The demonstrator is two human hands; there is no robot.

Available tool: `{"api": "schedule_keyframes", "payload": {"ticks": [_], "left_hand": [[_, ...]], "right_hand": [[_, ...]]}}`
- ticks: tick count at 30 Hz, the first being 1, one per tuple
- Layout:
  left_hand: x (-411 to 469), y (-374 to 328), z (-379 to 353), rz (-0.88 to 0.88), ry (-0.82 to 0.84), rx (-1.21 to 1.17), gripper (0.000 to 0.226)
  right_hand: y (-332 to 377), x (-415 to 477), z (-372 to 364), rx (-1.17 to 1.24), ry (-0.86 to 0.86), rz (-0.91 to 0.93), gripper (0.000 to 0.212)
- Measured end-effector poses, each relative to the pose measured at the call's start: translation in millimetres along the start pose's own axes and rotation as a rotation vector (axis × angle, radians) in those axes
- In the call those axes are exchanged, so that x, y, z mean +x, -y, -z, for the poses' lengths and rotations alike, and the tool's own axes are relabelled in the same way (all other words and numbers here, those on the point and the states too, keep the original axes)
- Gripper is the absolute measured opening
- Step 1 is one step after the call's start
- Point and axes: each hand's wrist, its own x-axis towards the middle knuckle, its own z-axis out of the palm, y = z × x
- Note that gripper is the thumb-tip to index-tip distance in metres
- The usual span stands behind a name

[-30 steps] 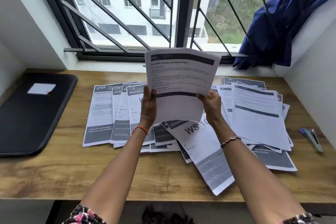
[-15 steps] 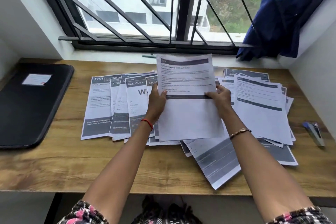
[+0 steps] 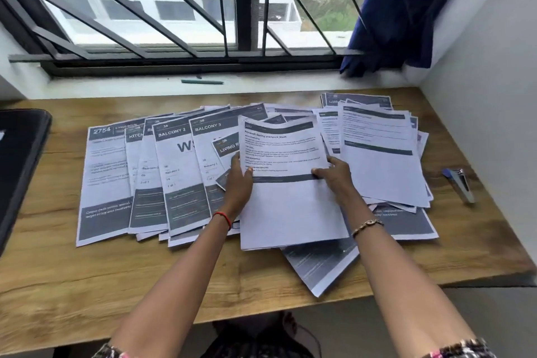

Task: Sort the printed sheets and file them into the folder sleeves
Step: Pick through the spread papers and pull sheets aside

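Observation:
I hold a printed sheet (image 3: 287,206) with a dark header and a dark bar across its middle, low over the spread of papers. My left hand (image 3: 239,183) grips its left edge, thumb on top. My right hand (image 3: 335,176) pinches its right edge at the dark bar. Under it, fanned label sheets (image 3: 180,177) reading BALCONY 2 and BALCONY 3 lie to the left. A stack of text sheets (image 3: 380,160) lies to the right. The black folder (image 3: 20,160) lies shut at the far left edge of the desk.
The wooden desk (image 3: 58,285) ends in front of me and meets a wall on the right. A blue stapler (image 3: 460,183) lies near that wall. A green pen (image 3: 202,82) rests on the window sill. Blue cloth (image 3: 406,9) hangs at the upper right.
The sheet was held upright in front of the window; both hands have lowered it until it lies nearly flat over the papers on the desk.

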Motion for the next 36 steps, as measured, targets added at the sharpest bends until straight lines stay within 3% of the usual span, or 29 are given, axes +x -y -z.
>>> {"api": "schedule_keyframes", "payload": {"ticks": [17, 32, 36], "left_hand": [[3, -17, -22, -0.100, 0.099, 0.019, 0.042], [-3, -34, -48, -0.155, 0.306, -0.035, 0.043], [-1, -46, -78, -0.171, 0.328, -0.120, 0.027]], "right_hand": [[-7, -7, 28, 0.077, -0.126, -0.035, 0.029], [-26, -32, 65, 0.167, -0.358, -0.017, 0.029], [-28, -18, 98, 0.182, -0.407, -0.022, 0.031]]}}
